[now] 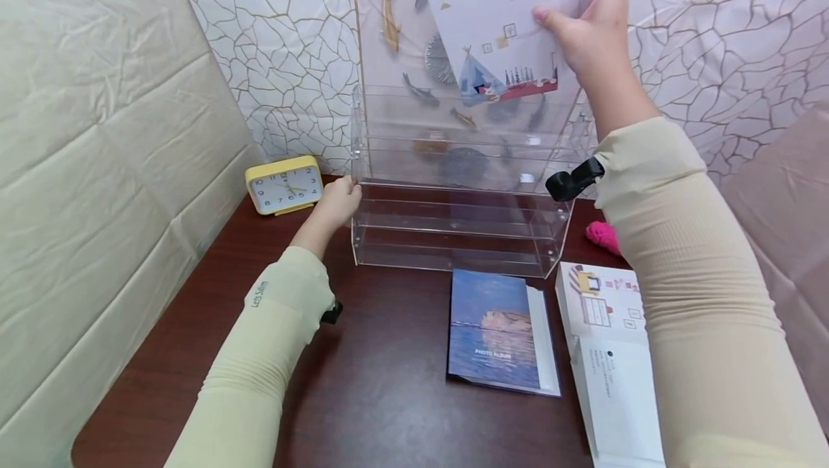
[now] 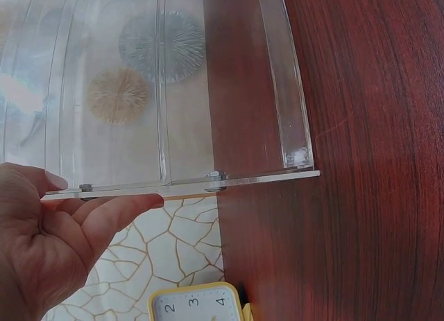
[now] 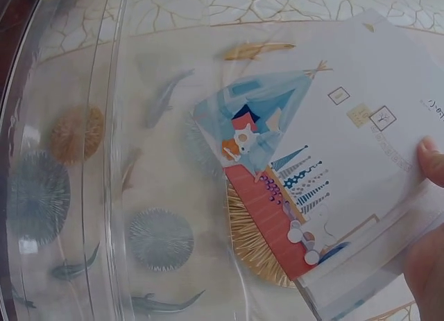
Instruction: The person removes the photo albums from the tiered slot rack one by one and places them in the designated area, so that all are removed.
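A white book [image 1: 499,36] with a blue tent drawn on its cover is in my right hand [image 1: 599,39], raised in front of the back wall above a clear acrylic rack [image 1: 414,258]. The right thumb lies on the cover; most of the other fingers are hidden behind the book. In the right wrist view the book [image 3: 347,148] is tilted, apart from the rack's clear panels. My left hand [image 1: 340,201] grips the rack's left side panel. The left wrist view shows the thumb and fingers of that hand [image 2: 55,231] on either side of the panel's edge.
A yellow alarm clock [image 1: 285,186] stands left of the rack. In front of the rack lies a blue photo album [image 1: 492,331]. White illustrated books [image 1: 615,381] lie at the right, near a pink item [image 1: 602,236]. A fish-patterned panel [image 1: 388,65] stands behind the rack.
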Available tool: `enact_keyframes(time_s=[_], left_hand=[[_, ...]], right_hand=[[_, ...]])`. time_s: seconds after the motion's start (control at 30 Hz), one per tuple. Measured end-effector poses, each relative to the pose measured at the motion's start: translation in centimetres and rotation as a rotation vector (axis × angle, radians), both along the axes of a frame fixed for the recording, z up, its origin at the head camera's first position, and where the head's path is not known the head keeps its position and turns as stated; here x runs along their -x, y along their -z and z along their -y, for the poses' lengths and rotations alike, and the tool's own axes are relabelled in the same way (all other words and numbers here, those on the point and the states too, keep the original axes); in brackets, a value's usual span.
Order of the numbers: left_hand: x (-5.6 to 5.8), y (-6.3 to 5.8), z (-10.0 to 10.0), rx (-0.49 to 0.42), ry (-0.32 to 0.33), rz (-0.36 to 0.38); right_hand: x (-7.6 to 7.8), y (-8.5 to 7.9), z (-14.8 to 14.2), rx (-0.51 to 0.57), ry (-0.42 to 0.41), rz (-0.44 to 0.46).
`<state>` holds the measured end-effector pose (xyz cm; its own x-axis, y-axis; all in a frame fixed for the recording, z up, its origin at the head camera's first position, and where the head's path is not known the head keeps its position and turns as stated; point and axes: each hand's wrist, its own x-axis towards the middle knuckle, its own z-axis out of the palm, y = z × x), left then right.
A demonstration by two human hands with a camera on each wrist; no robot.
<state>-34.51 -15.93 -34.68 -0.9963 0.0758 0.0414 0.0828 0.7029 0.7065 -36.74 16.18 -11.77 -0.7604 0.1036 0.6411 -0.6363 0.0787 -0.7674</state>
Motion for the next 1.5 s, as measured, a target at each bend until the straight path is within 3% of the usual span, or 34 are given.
enact_keyframes(time_s=[0.2,0.57,0.83,1.13,1.5], left_hand=[[-0.1,-0.2,-0.2,0.013,0.007,-0.012],[0.0,0.0,0.0,-0.007,0.001,0.020],[0.1,0.0,0.0,0.009,0.001,0.010],[0.1,-0.2,-0.2,-0.003,0.005,0.032],[0.0,-0.1,-0.2,0.009,0.016,0.019]], right_hand=[[-0.2,-0.3,-0.8,0.091,0.003,-0.002],[-1.5,-1.1,0.1,0.260,-0.099,-0.043],[-3.1,-1.0,0.8,0.284,-0.132,-0.013],[-4.2,0.7,0.5,0.338,-0.124,0.083],[-5.1,3.3,0.1,0.366,-0.134,0.130]])
